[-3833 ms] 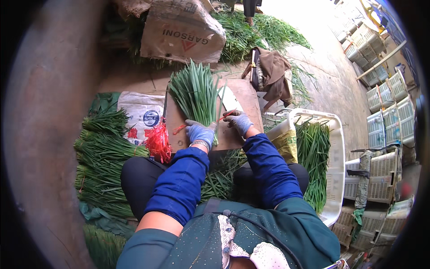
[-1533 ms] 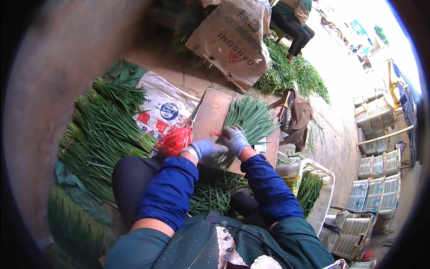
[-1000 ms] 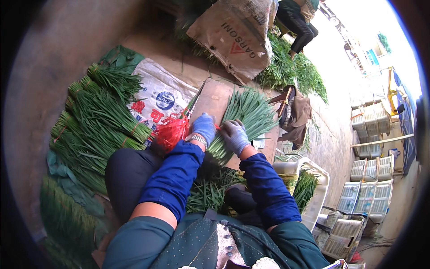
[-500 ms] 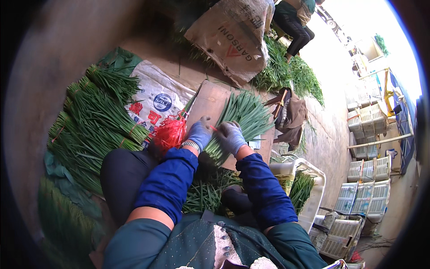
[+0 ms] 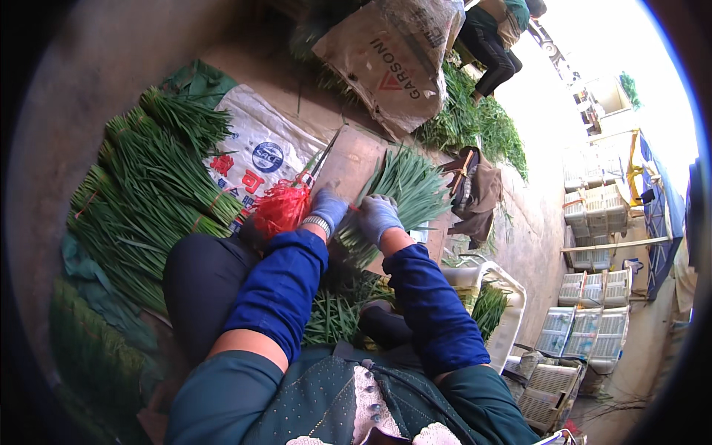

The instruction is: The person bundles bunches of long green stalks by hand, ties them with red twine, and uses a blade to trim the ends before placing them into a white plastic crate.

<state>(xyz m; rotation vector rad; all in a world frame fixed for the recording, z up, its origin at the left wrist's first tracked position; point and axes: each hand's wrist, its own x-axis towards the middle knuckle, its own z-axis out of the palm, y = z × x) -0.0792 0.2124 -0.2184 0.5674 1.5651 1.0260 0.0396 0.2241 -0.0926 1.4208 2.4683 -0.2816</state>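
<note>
1. A bunch of long green leaves (image 5: 411, 185) lies on the tilted brown worktop (image 5: 345, 165), in front of the person, with its leafy tips fanned toward the far right and its stem ends toward the near left.
2. The gloved right hand (image 5: 380, 216) rests on the left part of this bunch, fingers curled together, and appears to pinch a red tie (image 5: 354, 209) that shows at its fingertips.
3. The gloved left hand (image 5: 328, 210) is just left of the bunch, fingers folded in; I cannot tell whether it grips the other part of the tie.
4. The bunch looks gathered, and the tie is at it. Whether the tie is knotted cannot be seen, so I judge this bunch to be partly done.
5. Done, by the look of it: the stack of bundles (image 5: 159, 193) on the left, some with red bands showing around them.
6. Left over: loose greens (image 5: 334, 315) near the person's lap, and a large far heap (image 5: 489, 133) beside another seated person (image 5: 486, 48). More leaves (image 5: 489, 310) lie in the white crate (image 5: 519, 297) on the right; whether those are bound is not clear.
7. A tuft of red strands (image 5: 282, 211) lies just left of the left hand, so ties appear plentiful.
</note>
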